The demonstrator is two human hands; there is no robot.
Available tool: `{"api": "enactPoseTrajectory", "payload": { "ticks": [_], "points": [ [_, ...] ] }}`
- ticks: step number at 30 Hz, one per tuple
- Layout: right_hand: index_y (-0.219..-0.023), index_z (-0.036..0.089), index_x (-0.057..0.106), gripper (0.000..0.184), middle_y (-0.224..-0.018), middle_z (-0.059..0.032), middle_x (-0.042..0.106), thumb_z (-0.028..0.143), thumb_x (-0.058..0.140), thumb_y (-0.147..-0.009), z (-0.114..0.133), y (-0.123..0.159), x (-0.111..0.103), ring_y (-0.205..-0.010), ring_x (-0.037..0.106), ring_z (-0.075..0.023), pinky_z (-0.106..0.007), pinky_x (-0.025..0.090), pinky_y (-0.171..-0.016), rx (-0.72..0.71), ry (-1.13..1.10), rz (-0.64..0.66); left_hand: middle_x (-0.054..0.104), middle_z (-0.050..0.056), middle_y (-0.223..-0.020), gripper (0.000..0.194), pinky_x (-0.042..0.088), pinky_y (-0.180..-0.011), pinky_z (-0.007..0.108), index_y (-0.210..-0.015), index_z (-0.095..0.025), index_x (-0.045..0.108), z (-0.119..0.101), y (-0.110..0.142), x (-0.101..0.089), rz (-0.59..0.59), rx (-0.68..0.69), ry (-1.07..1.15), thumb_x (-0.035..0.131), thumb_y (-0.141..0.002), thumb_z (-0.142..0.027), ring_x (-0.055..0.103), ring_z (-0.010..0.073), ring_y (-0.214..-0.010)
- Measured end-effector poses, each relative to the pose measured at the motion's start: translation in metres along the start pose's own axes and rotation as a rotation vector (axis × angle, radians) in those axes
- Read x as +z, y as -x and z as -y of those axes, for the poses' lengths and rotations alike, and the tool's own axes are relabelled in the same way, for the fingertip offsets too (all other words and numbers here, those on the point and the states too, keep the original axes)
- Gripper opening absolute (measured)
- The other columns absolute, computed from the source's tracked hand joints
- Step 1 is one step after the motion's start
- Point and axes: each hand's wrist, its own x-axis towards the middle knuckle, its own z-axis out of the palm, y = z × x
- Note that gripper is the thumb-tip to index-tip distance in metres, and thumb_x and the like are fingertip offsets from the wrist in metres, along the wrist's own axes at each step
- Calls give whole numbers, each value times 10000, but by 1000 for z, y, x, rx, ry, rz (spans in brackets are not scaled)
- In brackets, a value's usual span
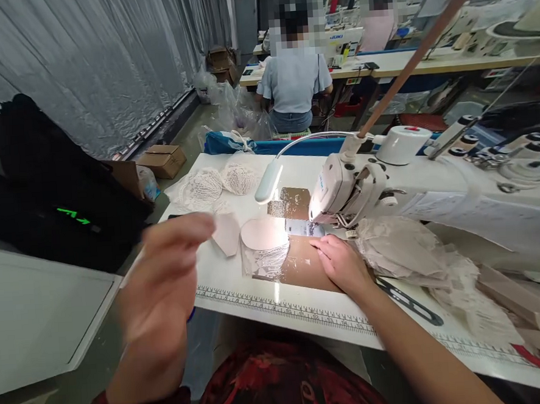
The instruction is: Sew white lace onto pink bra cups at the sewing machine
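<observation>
My left hand (166, 293) is raised over the table's near left edge, smeared by motion, so its fingers cannot be made out well. My right hand (344, 264) rests on a brown board (308, 263) just below the needle area of the white sewing machine (337, 189), its fingers stretched out and nothing visibly held. Left of the needle lies a beige cup-shaped fabric piece (263, 233) with lace (268, 260) along its lower part. Beside it sits a plain beige piece (226, 235), partly behind my left hand's fingertips.
Lace cups (200, 188) lie at the table's back left under a lamp (269, 181). Beige lace fabric (405, 248) is heaped right of the machine, near a black flat tool (411, 303). A printed ruler (276, 305) follows the front edge. Ahead, a person (294, 72) sits.
</observation>
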Motion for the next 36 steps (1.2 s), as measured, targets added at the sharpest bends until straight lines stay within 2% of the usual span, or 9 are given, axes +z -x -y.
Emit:
{"api": "enactPoseTrajectory", "payload": {
  "ticks": [4, 6, 10, 17, 23, 25, 29, 33, 36],
  "points": [
    [-1114, 155, 673, 376, -985, -97, 642, 157, 387, -871, -3, 1, 6, -892, 590, -219, -347, 469, -784, -11, 4, -26, 426, 124, -1440, 729, 415, -1066, 491, -1398, -226, 401, 49, 13, 21, 500, -70, -216, 623, -778, -539, 406, 319, -1331],
    [-1115, 144, 674, 377, -991, -103, 644, 165, 384, -875, -3, 1, 7, -897, 596, -227, -355, 470, -785, -15, 10, -32, 523, 136, -1359, 479, 438, -1034, 497, -1268, -180, 546, 80, 27, 32, 509, -148, -332, 575, -836, -383, 464, 307, -1288],
    [-1116, 136, 671, 376, -1007, -111, 645, 179, 375, -888, -5, 0, 9, -923, 603, -234, -363, 476, -802, -14, -2, -33, 684, 96, -1096, 266, 517, -921, 383, -1042, -170, 657, 109, 39, 37, 248, -269, -254, 451, -914, -280, 636, 216, -1041],
    [-1259, 199, 558, 414, -1244, -117, 572, 397, 479, -904, 17, 13, -14, -1040, 596, -243, -384, 503, -864, 2, -210, -45, 628, 34, -779, 174, 462, -627, 247, -773, -167, 624, 50, 20, 0, -97, -197, -161, 539, -892, -260, 568, 130, -693],
    [-1493, 287, 191, 807, -1512, -102, 314, 414, 621, -822, 102, 24, -47, -1332, 386, -294, -460, 407, -1031, -209, -681, 80, 520, 11, -695, 140, 385, -581, 237, -791, -170, 544, -9, 16, 20, 276, 48, 18, 474, -912, -173, 475, 112, -643],
    [-1418, 242, 351, 668, -1388, -124, 474, 357, 619, -818, 115, 19, -44, -1244, 472, -293, -451, 423, -996, -150, -807, 69, 456, -12, -640, 227, 360, -549, 230, -720, -172, 487, -16, 15, 35, 359, -11, 166, 435, -937, -215, 426, 98, -589],
    [-938, 176, 609, 262, -787, -28, 620, 416, 602, -834, 108, 16, -26, -699, 580, -170, -280, 469, -606, 54, -1181, 331, 456, -21, -620, 318, 396, -551, 221, -705, -167, 492, -8, 10, 62, 384, -199, 345, 381, -971, -301, 454, 92, -568],
    [-879, 175, 612, 270, -743, -7, 599, 425, 663, -792, 82, 36, -24, -683, 559, -161, -271, 443, -602, 151, -1294, 411, 608, 91, -1101, 295, 452, -915, 346, -1120, -162, 557, 20, 8, 86, 504, -145, 134, 363, -974, -330, 559, 203, -1045],
    [-857, 180, 641, 237, -750, -21, 633, 397, 692, -776, 56, 66, -43, -681, 590, -184, -299, 482, -609, 201, -1218, 359, 558, 121, -1228, 311, 404, -1001, 440, -1158, -162, 559, 42, 16, 98, 640, -54, -180, 445, -934, -345, 491, 270, -1164]
  ]
}}
